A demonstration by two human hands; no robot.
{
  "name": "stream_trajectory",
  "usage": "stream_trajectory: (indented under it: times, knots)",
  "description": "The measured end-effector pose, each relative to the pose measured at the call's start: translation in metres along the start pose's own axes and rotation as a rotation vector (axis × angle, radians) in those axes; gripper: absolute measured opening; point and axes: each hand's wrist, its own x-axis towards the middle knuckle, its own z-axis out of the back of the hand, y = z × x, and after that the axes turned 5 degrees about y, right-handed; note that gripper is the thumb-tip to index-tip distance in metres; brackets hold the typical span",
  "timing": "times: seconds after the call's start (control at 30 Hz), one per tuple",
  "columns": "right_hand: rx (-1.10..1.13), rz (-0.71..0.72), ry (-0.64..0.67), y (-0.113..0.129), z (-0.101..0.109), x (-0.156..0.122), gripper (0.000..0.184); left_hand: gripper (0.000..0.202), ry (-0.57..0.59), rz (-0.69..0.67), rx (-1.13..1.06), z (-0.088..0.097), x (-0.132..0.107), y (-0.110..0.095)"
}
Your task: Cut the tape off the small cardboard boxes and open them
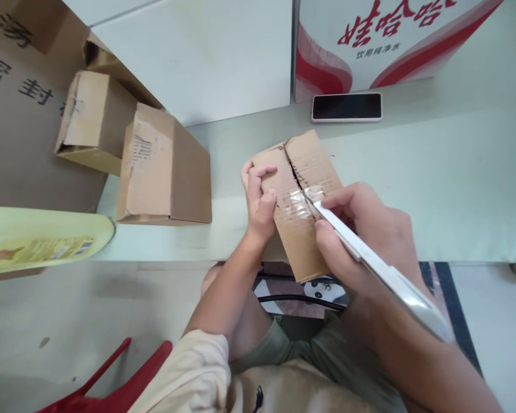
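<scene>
A small brown cardboard box (303, 172) lies on the pale green table (434, 189), hanging over its front edge. Clear tape crosses the seam between the box's top flaps. My left hand (260, 198) grips the box's left edge, fingers curled over it. My right hand (365, 235) is closed around a white utility knife (378, 269); the blade tip rests on the tape at the seam.
Two more small cardboard boxes (165, 166) (94, 120) sit at the left beside a large brown carton (21, 103). A phone (347, 106) lies behind the box, in front of a red and white carton (387, 40). A red stool (112, 384) stands on the floor.
</scene>
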Motion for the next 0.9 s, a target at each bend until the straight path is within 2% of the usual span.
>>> stream_trajectory:
  times: [0.2, 0.4, 0.6, 0.9]
  knots:
    - [-0.186, 0.007, 0.02, -0.002, -0.004, 0.008, 0.008, 0.056, -0.027, -0.105, -0.022, -0.004, 0.0, 0.003]
    - [-0.302, -0.117, 0.061, 0.008, -0.003, 0.008, 0.01, 0.057, 0.017, -0.16, 0.026, -0.005, 0.001, 0.012]
    - [-0.28, -0.059, 0.015, 0.012, -0.003, 0.005, 0.013, 0.054, 0.032, -0.164, 0.017, -0.003, 0.001, 0.014]
    - [-0.16, -0.086, -0.081, 0.021, 0.0, -0.009, 0.022, 0.055, 0.008, -0.171, 0.011, -0.005, 0.001, 0.013]
